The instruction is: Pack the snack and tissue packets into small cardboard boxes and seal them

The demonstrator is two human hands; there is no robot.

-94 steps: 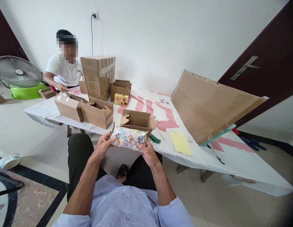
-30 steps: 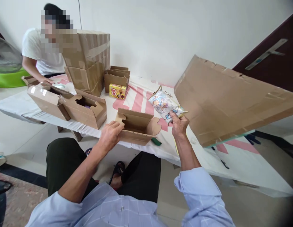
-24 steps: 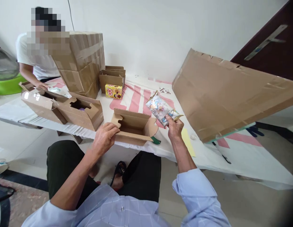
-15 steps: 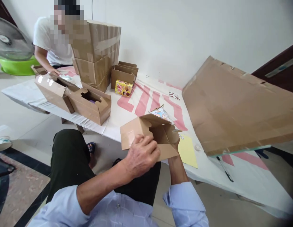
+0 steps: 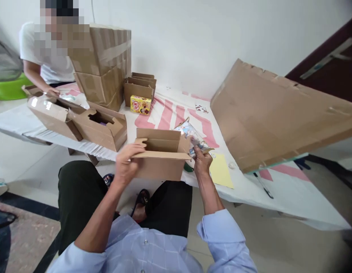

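Observation:
A small open cardboard box is held near the table's front edge, its opening facing up and one flap standing at the back. My left hand is closed around its left end, thumb on the front side and fingers over the rim. At the box's right end, my right hand is closed on a shiny, printed plastic packet, with the thumb on its lower part. The packet tilts up behind the box's right edge. Under my right hand a yellow sheet lies on the cloth.
Two open cardboard boxes stand end to end at left. Behind them rises a tall carton stack, with a person in a white shirt beyond. A yellow printed box, a leaning cardboard sheet and a pen are also on the table.
The box has turned so its long side faces me. My left hand has shifted to its left end. My right hand has come out from behind the box and now grips the packet.

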